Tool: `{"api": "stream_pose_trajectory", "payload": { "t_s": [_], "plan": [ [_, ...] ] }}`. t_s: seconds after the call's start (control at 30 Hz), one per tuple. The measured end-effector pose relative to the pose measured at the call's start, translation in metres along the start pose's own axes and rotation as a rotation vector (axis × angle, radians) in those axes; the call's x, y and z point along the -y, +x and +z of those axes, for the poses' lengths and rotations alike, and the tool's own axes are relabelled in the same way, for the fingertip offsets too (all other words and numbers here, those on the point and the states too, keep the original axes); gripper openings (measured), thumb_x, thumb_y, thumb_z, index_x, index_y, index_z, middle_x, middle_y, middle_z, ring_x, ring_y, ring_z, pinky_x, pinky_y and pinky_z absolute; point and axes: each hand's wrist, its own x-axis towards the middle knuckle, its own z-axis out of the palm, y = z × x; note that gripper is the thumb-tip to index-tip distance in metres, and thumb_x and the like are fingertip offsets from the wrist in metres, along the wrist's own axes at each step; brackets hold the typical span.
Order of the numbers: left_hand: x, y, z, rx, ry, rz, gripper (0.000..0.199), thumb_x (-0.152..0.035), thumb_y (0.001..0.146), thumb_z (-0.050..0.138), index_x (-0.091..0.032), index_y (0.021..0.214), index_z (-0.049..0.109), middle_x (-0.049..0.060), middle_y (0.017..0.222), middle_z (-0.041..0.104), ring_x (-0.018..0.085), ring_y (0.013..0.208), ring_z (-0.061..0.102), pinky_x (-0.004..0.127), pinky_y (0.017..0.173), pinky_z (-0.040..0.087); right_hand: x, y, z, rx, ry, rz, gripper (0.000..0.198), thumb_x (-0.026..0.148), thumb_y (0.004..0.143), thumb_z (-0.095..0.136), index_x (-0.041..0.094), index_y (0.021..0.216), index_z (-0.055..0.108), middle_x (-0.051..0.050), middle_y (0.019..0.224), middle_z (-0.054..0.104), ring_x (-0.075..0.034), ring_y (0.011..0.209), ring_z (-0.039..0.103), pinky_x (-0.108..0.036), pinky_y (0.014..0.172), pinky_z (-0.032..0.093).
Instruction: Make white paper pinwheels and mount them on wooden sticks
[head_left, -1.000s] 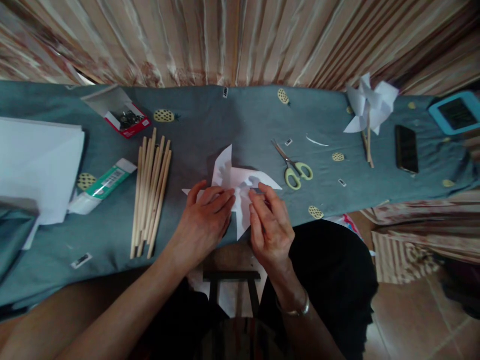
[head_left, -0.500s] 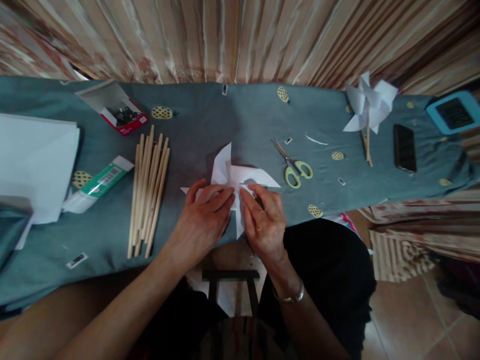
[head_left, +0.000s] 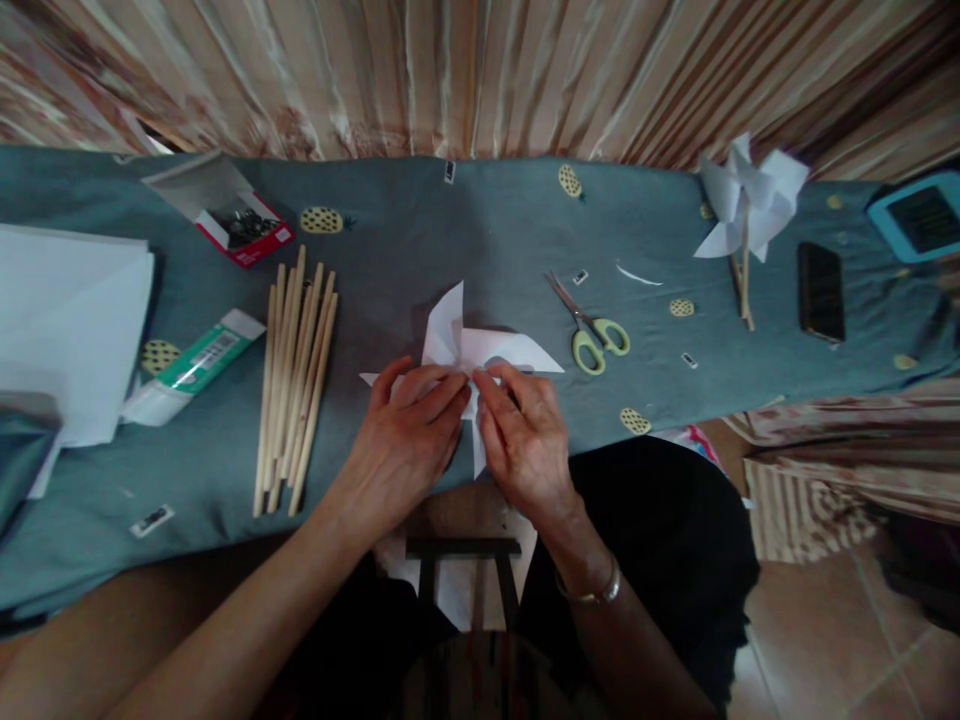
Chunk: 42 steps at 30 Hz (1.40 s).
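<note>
A white paper pinwheel (head_left: 510,349) with folded blades lies at the table's front edge, between my two hands. My left hand (head_left: 409,430) is closed on its left side, fingertips pressed together at the centre of the paper. From the right, my right hand (head_left: 525,430) pinches at that same centre, thumb and forefinger together. Whether a small pin sits between those fingertips is too small to tell. One blade points up, one to the right, and one down between the hands; the left blade is mostly covered by my left hand.
Left of my hands lie several wooden sticks (head_left: 292,380), a green-and-white packet (head_left: 196,368), an open box of small metal pieces (head_left: 246,228) and white paper sheets (head_left: 71,320). To the right are scissors (head_left: 589,325), a finished-looking pinwheel (head_left: 750,195), a phone (head_left: 820,290) and a blue-framed device (head_left: 919,217).
My right hand's fingertips have shifted slightly left and up at the pinwheel's centre. My left hand stays in place on the paper. The view has moved a little.
</note>
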Motion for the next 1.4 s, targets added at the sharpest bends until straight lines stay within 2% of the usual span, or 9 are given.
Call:
{"api": "stream_pose_trajectory", "payload": {
  "t_s": [0.27,0.53,0.63,0.93,1.4],
  "plan": [
    [0.0005,-0.0009,-0.0009,-0.005,0.024,0.027,0.029,-0.016,0.095,0.049,-0.014,0.118,0.066,0.01,0.121,0.071,0.029,0.119,0.059,0.055,0.107,0.041,-0.0007,0.0023,-0.0026,0.069,-0.027,-0.008,0.038,0.014,0.097,0.043,0.016,0.128,0.065,-0.014,0.127,0.061,-0.025,0.109,0.056,-0.044,0.095,0.053],
    [0.0006,0.0005,-0.002,0.022,-0.031,-0.009,0.029,-0.017,0.095,0.047,-0.017,0.117,0.067,0.01,0.123,0.069,0.029,0.122,0.057,0.055,0.108,0.041,-0.0016,0.0029,-0.0024,0.077,-0.012,0.003,0.039,0.015,0.097,0.042,0.019,0.129,0.064,-0.012,0.127,0.06,-0.023,0.105,0.056,-0.043,0.094,0.053],
    [0.0018,0.0002,-0.0015,0.032,-0.051,-0.003,0.029,-0.018,0.095,0.047,-0.017,0.116,0.067,0.01,0.125,0.068,0.029,0.123,0.056,0.054,0.108,0.041,-0.0021,0.0032,-0.0022,0.069,-0.028,-0.017,0.038,0.014,0.096,0.043,0.016,0.127,0.064,-0.012,0.127,0.06,-0.023,0.103,0.055,-0.041,0.094,0.053],
    [0.0042,-0.0013,0.0007,-0.022,-0.048,0.01,0.028,-0.019,0.094,0.051,-0.015,0.118,0.064,0.013,0.124,0.065,0.03,0.122,0.053,0.053,0.106,0.043,-0.0032,0.0036,-0.003,0.099,-0.029,-0.018,0.038,0.016,0.098,0.041,0.017,0.128,0.064,-0.012,0.127,0.059,-0.023,0.104,0.054,-0.04,0.093,0.051],
    [0.0026,-0.0014,-0.0006,-0.038,-0.008,-0.002,0.025,-0.018,0.093,0.051,-0.015,0.115,0.064,0.012,0.12,0.067,0.029,0.118,0.056,0.055,0.108,0.04,-0.0038,0.002,-0.0012,0.052,-0.022,-0.034,0.036,0.013,0.097,0.043,0.016,0.125,0.066,-0.013,0.126,0.061,-0.023,0.105,0.056,-0.042,0.093,0.052]
  ]
}}
